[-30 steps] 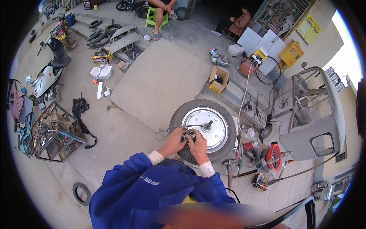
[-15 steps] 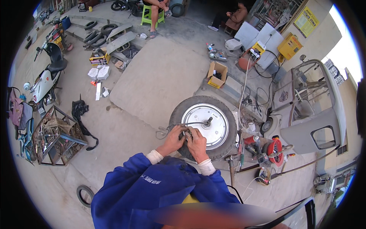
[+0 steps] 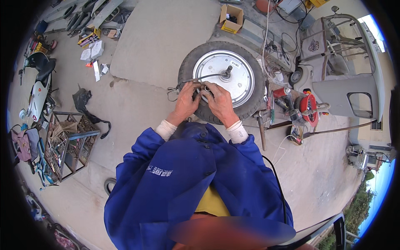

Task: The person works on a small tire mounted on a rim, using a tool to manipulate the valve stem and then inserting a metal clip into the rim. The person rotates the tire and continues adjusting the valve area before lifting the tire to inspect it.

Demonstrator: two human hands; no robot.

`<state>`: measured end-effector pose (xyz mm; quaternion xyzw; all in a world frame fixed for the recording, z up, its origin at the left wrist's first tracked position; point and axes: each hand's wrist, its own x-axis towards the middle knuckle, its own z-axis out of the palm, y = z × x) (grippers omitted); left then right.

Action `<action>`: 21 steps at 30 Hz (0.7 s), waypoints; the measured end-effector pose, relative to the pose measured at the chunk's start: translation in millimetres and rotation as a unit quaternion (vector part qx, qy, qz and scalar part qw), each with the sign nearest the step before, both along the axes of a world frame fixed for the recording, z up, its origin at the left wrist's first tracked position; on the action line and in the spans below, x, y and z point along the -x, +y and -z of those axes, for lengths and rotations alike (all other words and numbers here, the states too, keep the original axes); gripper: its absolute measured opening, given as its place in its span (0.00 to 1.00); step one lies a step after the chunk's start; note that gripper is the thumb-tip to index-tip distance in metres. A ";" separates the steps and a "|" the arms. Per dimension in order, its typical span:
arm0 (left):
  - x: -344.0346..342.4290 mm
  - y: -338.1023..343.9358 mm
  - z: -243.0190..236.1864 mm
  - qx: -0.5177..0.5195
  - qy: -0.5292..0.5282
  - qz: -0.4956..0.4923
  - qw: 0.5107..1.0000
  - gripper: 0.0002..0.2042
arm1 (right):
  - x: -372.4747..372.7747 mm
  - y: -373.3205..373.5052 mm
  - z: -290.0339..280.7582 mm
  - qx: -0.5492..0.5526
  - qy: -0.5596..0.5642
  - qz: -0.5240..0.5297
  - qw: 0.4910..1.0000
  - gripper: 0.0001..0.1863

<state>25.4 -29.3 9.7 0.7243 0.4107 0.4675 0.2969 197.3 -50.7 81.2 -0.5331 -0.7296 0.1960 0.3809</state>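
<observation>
A wheel with a thick black tyre (image 3: 191,58) and a silver hub motor (image 3: 212,62) lies flat in front of me. From its central axle (image 3: 227,71) a black cable (image 3: 208,76) runs left over the rim, ending in thin loose wires (image 3: 171,94). Both my hands are together over the tyre's near side. My right hand (image 3: 220,103) pinches a small ring-shaped metal piece (image 3: 206,88). Close beside it, my left hand (image 3: 186,102) has its fingers curled near the cable; what they hold is hidden.
Right of the wheel lie a hammer (image 3: 261,131), a power drill (image 3: 295,114), a red spray can (image 3: 282,92) and a red bowl (image 3: 309,109). An open carton (image 3: 231,18) stands beyond. A metal rack of tools (image 3: 68,143) and a scooter (image 3: 39,93) are left; a grey three-wheeler (image 3: 346,91) is right.
The view has tipped downward, so the wheel and surroundings sit higher in the picture. My hands stay together at the tyre's near side, with the small ring now showing between the fingers.
</observation>
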 end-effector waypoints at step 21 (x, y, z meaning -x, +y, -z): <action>-8.3 0.2 -0.2 -0.039 0.065 -0.007 0.997 0.13 | -64.1 -48.0 -9.7 0.052 0.091 0.134 0.985 0.14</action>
